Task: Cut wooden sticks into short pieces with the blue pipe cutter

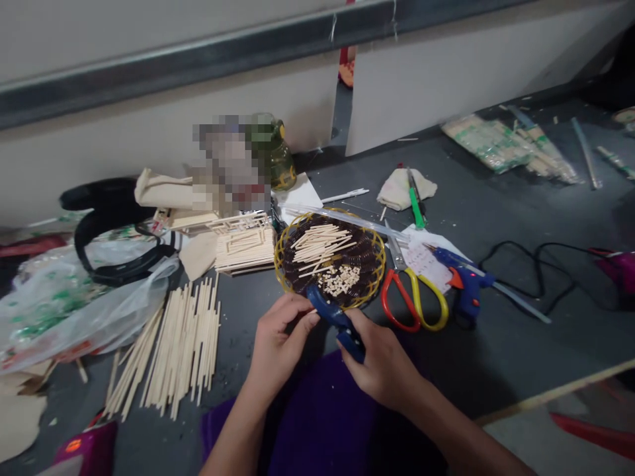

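In front of me, my right hand [377,357] is closed around a blue hand tool [325,306] that looks like a cutter; its exact kind is hard to make out. My left hand [280,340] pinches a thin wooden stick, with only a pale tip showing at the fingertips beside the tool. Both hands are at the near rim of a round brown wicker basket [367,248] with a yellow edge. In that basket lie short wooden sticks [322,244] and a heap of tiny cut wooden pieces [340,280].
Red-and-yellow-handled scissors [414,301] and a blue glue gun [464,284] with a black cord lie right. Long wooden sticks [183,347] are spread left, near plastic bags [99,311]. A stick-built wooden piece [245,244] and a green-handled cutter knife [415,201] sit farther back.
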Demonstrator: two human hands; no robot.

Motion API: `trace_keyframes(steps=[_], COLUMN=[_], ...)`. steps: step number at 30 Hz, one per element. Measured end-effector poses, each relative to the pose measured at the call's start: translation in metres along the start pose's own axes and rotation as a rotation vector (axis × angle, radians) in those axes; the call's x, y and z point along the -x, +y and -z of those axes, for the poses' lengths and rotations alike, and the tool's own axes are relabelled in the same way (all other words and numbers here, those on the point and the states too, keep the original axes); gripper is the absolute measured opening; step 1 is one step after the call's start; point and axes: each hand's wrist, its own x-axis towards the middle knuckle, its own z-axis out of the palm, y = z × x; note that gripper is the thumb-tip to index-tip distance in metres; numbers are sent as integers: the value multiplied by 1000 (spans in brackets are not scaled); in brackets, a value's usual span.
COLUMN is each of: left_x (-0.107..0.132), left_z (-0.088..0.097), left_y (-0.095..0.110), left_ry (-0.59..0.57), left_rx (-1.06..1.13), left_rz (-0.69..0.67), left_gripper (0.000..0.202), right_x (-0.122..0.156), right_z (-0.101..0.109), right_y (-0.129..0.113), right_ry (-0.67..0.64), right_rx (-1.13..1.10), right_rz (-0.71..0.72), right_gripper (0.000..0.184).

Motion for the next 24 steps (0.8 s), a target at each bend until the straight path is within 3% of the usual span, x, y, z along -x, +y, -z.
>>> trace_keyframes(steps=[4,14,24], left_x=[4,15,17], left_z=[0,-4,2], left_y=[3,17,34], left_ry=[18,4,-19], left_rx=[-24,-122,-54], left_rz=[-36,-218,-257], left_gripper=[10,22,23], right_x=[5,31,44], right_z=[2,-2,0], right_y=[-2,-14,-27], right_ry=[1,221,226], right_rx=[13,214,254], right_rz=[-13,206,180], right_gripper=[32,66,69])
